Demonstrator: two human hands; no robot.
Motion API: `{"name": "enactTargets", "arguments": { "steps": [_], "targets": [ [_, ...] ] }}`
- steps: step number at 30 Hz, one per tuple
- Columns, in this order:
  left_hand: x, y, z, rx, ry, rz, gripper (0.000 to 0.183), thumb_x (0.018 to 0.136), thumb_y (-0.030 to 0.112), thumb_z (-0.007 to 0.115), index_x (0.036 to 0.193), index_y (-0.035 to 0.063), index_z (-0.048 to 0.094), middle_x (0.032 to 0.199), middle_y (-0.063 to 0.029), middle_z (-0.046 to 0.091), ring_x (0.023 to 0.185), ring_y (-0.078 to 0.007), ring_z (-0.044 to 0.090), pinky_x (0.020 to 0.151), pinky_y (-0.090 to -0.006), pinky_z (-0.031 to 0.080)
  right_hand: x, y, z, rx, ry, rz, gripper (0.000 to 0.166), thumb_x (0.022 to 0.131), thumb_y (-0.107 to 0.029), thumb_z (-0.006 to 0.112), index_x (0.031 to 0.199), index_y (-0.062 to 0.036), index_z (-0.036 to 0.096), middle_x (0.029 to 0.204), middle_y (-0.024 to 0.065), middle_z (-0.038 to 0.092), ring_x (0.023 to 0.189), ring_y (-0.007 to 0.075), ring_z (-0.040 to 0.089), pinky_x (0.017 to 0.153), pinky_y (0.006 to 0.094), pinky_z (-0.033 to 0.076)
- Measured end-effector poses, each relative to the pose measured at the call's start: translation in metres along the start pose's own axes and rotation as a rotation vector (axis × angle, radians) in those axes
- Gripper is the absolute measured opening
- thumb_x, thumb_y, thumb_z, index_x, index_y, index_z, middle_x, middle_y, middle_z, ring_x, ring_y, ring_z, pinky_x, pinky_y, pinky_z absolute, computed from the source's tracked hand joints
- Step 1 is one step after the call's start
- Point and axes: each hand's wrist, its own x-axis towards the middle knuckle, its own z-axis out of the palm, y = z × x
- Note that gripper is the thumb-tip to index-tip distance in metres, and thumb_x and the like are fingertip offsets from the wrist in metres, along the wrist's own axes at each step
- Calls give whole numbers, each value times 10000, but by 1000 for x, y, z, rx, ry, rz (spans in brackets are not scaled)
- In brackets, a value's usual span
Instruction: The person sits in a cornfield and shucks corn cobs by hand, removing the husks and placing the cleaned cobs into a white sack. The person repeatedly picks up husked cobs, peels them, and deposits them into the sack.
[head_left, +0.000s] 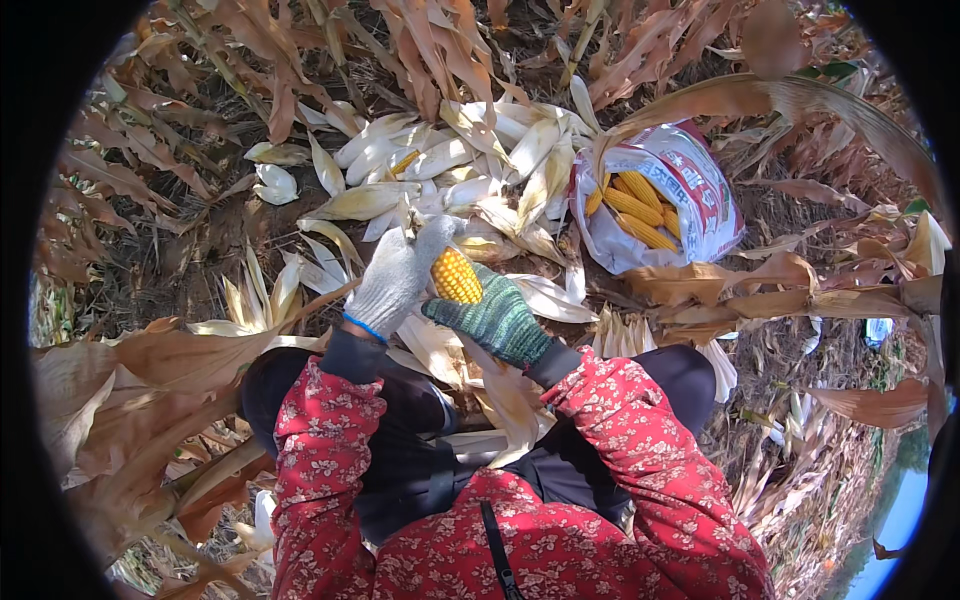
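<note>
A yellow ear of corn (457, 276) with bare kernels is between my two gloved hands. My left hand (397, 266), in a whitish knit glove with a blue cuff edge, grips its upper end, where a pale husk stub (409, 217) pokes up past the fingers. Around the lower end closes my right hand (495, 315), in a green striped knit glove; its far fingers are hidden behind the ear. Loose dry husk leaves (510, 401) hang below the hands, between my knees.
Beyond my hands lies a heap of corn ears in pale husks (442, 157). To its right, a printed plastic sack (705, 195) lies with its mouth towards me, holding several husked ears (637, 206). Dry corn stalks and leaves (150, 390) crowd both sides; one long leaf (817, 94) arches over the sack.
</note>
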Motion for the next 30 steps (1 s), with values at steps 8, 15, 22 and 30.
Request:
{"name": "enactTargets", "arguments": {
  "steps": [8, 15, 22, 30],
  "targets": [
    [-5, 7, 7, -296, -24, -42, 318, 953, 282, 564, 938, -32, 610, 856, -115, 667, 748, -191, 655, 705, -314, 555, -15, -23, -25, 492, -170, 143, 449, 819, -366, 734, 1051, 5, 634, 897, 61, 667, 846, 91, 616, 763, 287, 507],
    [-3, -1, 13, -484, 73, -119, 267, 954, 273, 566, 921, 11, 605, 840, -99, 663, 725, -195, 653, 690, -323, 556, -19, -11, -25, 675, -169, 92, 391, 865, -332, 683, 1071, -4, 631, 910, 28, 649, 829, 88, 587, 766, 274, 494],
    [-2, 3, 24, -645, 312, -109, 258, 966, 301, 558, 954, 50, 618, 828, -77, 662, 741, -219, 649, 731, -345, 548, -21, -16, -16, 352, 22, -29, 397, 903, -293, 655, 1130, 25, 585, 1058, 89, 615, 897, 153, 598, 782, 305, 498],
    [2, 11, 4, -1005, 233, -82, 243, 983, 289, 537, 878, 73, 569, 754, -49, 585, 680, -193, 602, 663, -331, 543, -23, -12, 9, 418, 364, -154, 440, 856, -150, 712, 1213, 37, 534, 1156, 112, 612, 1042, 197, 605, 908, 308, 480]
  ]
}}
